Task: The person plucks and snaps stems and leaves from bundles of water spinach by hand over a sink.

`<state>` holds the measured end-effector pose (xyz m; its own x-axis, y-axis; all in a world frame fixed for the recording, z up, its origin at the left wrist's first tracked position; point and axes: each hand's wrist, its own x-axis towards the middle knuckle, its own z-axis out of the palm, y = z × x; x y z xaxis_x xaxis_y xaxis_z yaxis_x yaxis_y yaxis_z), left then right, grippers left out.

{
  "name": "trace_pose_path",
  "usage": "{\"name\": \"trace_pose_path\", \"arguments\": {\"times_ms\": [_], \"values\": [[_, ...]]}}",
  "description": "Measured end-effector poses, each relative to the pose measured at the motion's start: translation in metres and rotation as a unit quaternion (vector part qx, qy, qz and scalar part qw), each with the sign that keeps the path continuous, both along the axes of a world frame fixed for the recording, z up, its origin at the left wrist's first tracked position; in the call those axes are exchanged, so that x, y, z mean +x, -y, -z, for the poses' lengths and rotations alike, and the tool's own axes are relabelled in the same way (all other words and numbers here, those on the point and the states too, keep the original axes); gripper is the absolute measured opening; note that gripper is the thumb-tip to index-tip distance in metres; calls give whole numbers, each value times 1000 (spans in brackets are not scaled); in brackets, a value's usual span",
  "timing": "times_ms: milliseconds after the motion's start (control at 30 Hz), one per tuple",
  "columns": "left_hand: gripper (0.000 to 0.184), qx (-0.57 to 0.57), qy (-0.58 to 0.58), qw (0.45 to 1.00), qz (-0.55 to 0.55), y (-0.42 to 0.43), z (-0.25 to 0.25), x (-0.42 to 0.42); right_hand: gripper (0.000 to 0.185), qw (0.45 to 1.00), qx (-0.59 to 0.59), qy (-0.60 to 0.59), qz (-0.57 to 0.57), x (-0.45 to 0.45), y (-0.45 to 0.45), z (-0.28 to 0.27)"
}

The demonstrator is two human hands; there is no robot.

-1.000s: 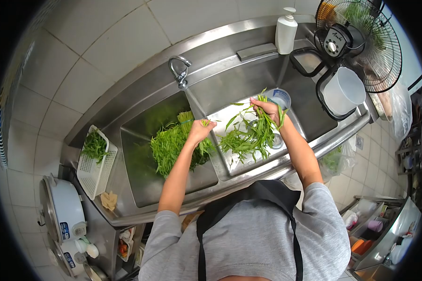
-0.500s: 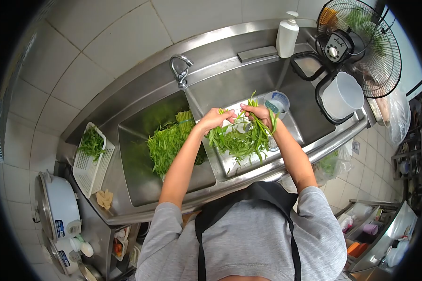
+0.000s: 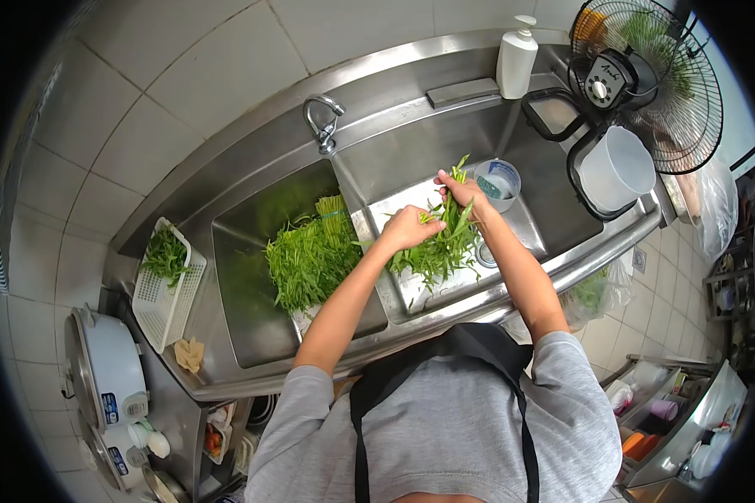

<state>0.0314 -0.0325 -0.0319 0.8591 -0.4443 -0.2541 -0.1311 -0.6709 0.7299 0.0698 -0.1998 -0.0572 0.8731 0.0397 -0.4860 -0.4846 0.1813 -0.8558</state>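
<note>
Nearer the person than the faucet [image 3: 320,126] and to its right, leafy greens [image 3: 443,258] hang from the right hand [image 3: 467,193], its fingers curled round them. The left hand [image 3: 408,228], also right of the faucet, is pinched closed on a few pale stems [image 3: 428,218] (the 2 hands sit very close). A slack right-hand grip could drop strands toward the drain [image 3: 485,255], farther right of the faucet.

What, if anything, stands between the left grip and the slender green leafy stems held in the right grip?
Nothing visible does: the left grip is close beside the slender green leafy stems. A round translucent plastic tub sits beyond the right grip, off that line.
</note>
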Motion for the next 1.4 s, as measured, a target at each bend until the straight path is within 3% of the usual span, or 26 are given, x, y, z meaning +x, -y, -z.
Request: {"name": "trace_pose_path", "arguments": {"times_ms": [233, 400, 600, 733, 800, 900, 933, 1033, 1067, 1133, 1200, 1300, 1400], "values": [[22, -125, -142, 982, -17, -14, -3, 3, 44, 999, -30, 13, -37, 0, 6, -5], [39, -144, -241, 959, -44, -30, -16, 6, 50, 996, -24, -5, -82, 3, 20, -4], [38, -175, -289, 939, -68, -42, -11, 9, 53, 996, 43, -23, -80, 6, 35, 0], [35, 16, -34, 994, -107, -54, 19, 16, 51, 985, 157, -43, -59, 15, 51, 8], [33, 147, 142, 962, -183, -55, 25, 15, 50, 974, 217, -44, -55, 17, 58, 11], [25, 62, 99, 986, -122, -31, -15, 5, 49, 957, 283, -56, -40, 15, 57, 5], [30, 38, 87, 992, -82, -23, -18, 2, 50, 957, 281, -47, -61, 17, 57, 5], [36, -143, 53, 988, 5, -3, 1, 1, 52, 950, 302, -29, -70, 16, 45, 0], [36, -146, -12, 989, -7, 0, 5, 1, 55, 949, 304, -15, -87, 15, 42, -2], [37, -150, -140, 978, -29, 7, -9, -1, 56, 951, 295, -10, -94, 14, 34, -7], [34, -168, -142, 975, -39, 5, -8, 0, 56, 953, 281, 3, -113, 9, 32, -11], [30, -141, -143, 977, -68, -9, -12, 2, 52, 979, 126, 43, -156, 1, 30, -16], [29, -115, -148, 978, -96, -23, -11, 6, 45, 981, 43, 66, -177, -3, 30, -20]]}}
